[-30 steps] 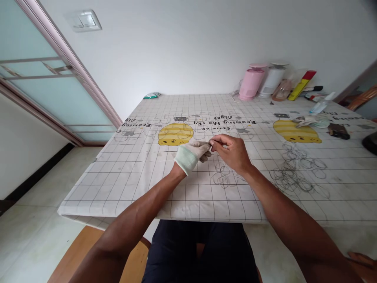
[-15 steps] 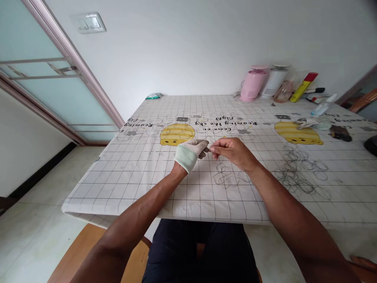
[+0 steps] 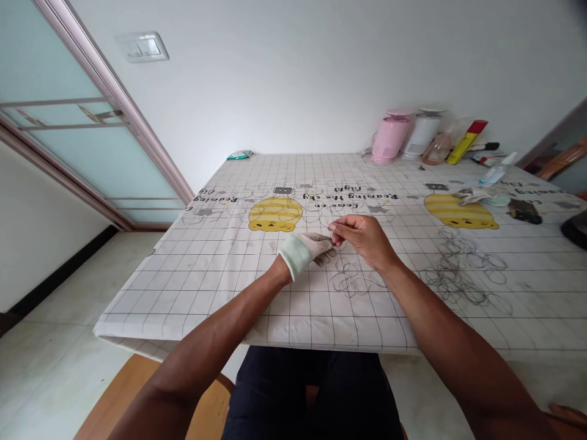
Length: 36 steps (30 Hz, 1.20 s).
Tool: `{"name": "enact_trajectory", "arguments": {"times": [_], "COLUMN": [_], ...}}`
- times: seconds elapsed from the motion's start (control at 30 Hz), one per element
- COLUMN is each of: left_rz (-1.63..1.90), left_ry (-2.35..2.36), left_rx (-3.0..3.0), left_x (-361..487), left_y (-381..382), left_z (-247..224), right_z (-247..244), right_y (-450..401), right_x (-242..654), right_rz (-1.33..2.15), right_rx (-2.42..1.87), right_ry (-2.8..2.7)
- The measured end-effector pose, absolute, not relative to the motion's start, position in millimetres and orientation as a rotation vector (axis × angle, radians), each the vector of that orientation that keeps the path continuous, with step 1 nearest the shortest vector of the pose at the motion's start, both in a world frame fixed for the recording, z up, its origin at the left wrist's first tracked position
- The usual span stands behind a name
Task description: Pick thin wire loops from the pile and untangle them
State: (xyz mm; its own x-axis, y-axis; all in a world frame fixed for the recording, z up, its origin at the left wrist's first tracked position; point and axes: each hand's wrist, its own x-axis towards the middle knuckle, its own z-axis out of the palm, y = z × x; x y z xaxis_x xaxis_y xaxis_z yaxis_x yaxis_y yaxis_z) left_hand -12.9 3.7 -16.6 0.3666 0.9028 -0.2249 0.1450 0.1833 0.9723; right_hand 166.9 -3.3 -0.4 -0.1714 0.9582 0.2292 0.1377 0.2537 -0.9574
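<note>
My left hand, in a pale glove with a mint cuff, is closed in a pinch above the table. Bare and also pinching, my right hand meets it at the fingertips. Whatever lies between the fingers is too thin to make out. Just below them is a small group of thin, dark, wire-like loops. To the right of my right forearm spreads a larger tangled heap of such loops. Fainter single loops lie beyond my hands, across the printed pattern.
A checked tablecloth covers the table. Along the back right stand a pink device, a white one, a yellow can and a clear bottle. Another glove lies beside a dark object. A green packet sits back left.
My gloved left hand has moved slightly right and nearer to me, its fingers now lower than those of my right hand. My right hand has barely moved. The view has tilted a little.
</note>
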Motion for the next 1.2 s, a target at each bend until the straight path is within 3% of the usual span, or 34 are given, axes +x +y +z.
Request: {"name": "enact_trajectory", "arguments": {"times": [0.47,1.2], "left_rz": [0.647,0.633], "left_ry": [1.166,1.235], "left_rx": [1.336,1.402], "left_x": [-10.1,-10.2], "left_y": [-8.0,-15.4], "left_z": [7.1,10.6], "right_z": [5.6,3.9], "right_y": [-5.0,-8.3], "right_x": [168.4,163.0], "right_rz": [1.465,1.312], "right_rx": [-0.929,-0.920], "right_ry": [-1.364,-1.346]}}
